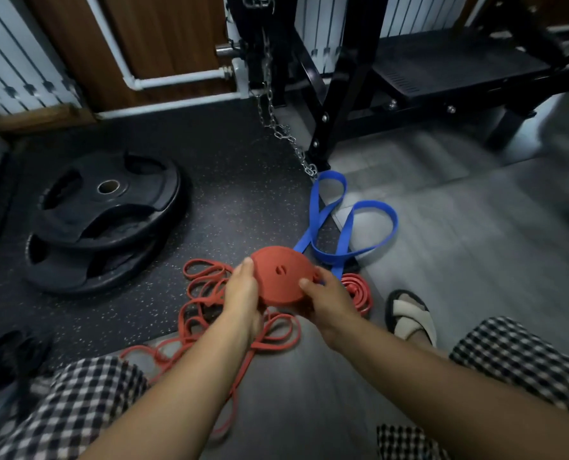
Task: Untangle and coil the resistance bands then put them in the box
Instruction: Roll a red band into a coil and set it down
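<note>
As I lean over the gym floor, my left hand (243, 287) and right hand (329, 300) hold a tightly wound red coil (281, 277) between them. The left fingers curl round its near-left rim. The right thumb presses on its flat face, with the other fingers underneath. The coil is lifted clear of the floor, above a loose tangle of thin red bands (206, 293) that trails back toward my knees. A blue band (342, 220) lies in open loops just beyond. A small red coil (359, 290) sits on the floor beside my right hand, near my sandal (409, 317). Stacked weight plates (103, 220) lie well apart to the left, and a chain (283, 127) hangs by the black frame (342, 94).

By my reading, this band's winding is done or nearly so, and boxing it comes next. No box shows in view, so I would have to find it first while gripping firmly enough that the wound turns do not spring loose. The red tangle and the blue band have yet to be coiled.
</note>
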### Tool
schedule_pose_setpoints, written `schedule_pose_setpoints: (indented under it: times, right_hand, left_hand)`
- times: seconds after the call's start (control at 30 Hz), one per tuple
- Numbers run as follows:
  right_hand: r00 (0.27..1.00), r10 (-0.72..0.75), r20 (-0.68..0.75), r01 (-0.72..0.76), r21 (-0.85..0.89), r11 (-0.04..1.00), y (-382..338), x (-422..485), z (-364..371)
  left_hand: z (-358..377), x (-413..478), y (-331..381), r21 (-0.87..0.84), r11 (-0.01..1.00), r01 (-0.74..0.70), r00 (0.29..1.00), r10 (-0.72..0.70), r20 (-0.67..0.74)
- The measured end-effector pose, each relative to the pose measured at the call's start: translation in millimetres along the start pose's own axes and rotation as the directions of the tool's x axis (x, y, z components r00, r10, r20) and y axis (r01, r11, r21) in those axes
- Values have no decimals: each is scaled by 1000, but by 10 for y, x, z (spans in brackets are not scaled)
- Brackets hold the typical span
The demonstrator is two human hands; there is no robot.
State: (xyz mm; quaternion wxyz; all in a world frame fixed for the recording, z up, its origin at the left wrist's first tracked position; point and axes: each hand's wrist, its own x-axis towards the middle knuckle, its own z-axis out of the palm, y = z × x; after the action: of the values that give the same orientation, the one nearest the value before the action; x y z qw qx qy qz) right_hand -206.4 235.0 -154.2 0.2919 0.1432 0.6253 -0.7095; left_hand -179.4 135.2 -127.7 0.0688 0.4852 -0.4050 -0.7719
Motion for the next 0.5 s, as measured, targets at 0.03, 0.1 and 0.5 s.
schedule_pose_setpoints:
  times: [0.03, 0.1, 0.5]
  right_hand:
    - [1000, 23, -7, -23, 4, 1000, 41, 26, -97]
    - [996, 92, -2, -92, -1, 996, 123, 42, -257]
    - [887, 457, -58, -447, 133, 885, 1007, 424, -922]
  left_hand:
    - [-8, 4, -68, 45, 998, 31, 999, -32, 21]
    - [-57, 16, -185, 173, 981, 85, 994, -95, 50]
    - [-67, 568, -915, 780, 618, 98, 958, -270, 94]
